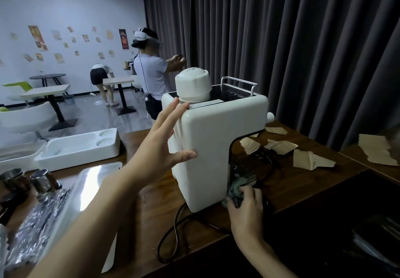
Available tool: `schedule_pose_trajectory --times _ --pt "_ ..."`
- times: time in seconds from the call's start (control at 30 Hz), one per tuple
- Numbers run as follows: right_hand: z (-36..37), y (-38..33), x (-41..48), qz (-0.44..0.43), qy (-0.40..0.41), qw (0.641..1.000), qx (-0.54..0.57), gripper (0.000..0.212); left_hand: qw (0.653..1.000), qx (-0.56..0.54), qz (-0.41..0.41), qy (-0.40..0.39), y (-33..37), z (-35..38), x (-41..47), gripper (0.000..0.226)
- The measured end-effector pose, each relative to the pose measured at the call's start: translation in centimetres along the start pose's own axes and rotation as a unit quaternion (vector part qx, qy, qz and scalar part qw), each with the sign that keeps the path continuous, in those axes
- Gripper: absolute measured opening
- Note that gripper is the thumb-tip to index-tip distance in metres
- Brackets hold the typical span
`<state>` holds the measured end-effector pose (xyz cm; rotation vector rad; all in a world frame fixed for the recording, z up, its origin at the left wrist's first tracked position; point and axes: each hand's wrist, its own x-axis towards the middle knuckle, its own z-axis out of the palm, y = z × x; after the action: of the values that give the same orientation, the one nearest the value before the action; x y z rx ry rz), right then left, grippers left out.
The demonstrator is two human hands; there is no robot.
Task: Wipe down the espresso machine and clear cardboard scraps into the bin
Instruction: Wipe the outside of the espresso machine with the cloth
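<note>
Espresso machine (216, 139) stands on worktop (292, 191). Left hand (164, 145) is spread, palm flat on the machine's upper side, bracing it. Right hand (246, 204) grips a bunched grey-green cloth (237, 188), pushed low into the recess under the machine's overhang. Looks like wipe step, mid-way. To do it well: hold the brace firm so the machine doesn't slide, work cloth upward through the recess, avoid snagging power cord (173, 230) at the machine's base. Cardboard scraps (311, 158) lie behind the machine, not yet cleared.
</note>
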<state>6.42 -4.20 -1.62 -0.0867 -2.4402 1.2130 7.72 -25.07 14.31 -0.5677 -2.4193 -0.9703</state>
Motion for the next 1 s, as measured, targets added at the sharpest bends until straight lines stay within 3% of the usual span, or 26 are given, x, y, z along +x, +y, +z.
schedule_pose_trajectory --times 0.33,0.63,0.83,1.0 --pt "0.9 -2.0 -2.0 0.021 0.009 0.999 0.026 0.028 1.0 0.013 -0.005 0.002 0.3 0.0 0.1 0.1" --pt "1.9 -3.0 -4.5 -0.072 -0.058 0.996 -0.007 0.03 1.0 0.009 0.002 0.004 0.1 0.1 0.1 0.101" --pt "0.8 -2.2 -2.4 -0.001 0.024 0.997 0.076 0.028 1.0 0.004 -0.004 -0.009 0.1 -0.1 0.0 0.101" --pt "2.6 -2.5 -4.7 -0.038 0.051 0.995 0.08 0.031 1.0 0.003 -0.007 0.001 0.3 0.1 0.0 0.101"
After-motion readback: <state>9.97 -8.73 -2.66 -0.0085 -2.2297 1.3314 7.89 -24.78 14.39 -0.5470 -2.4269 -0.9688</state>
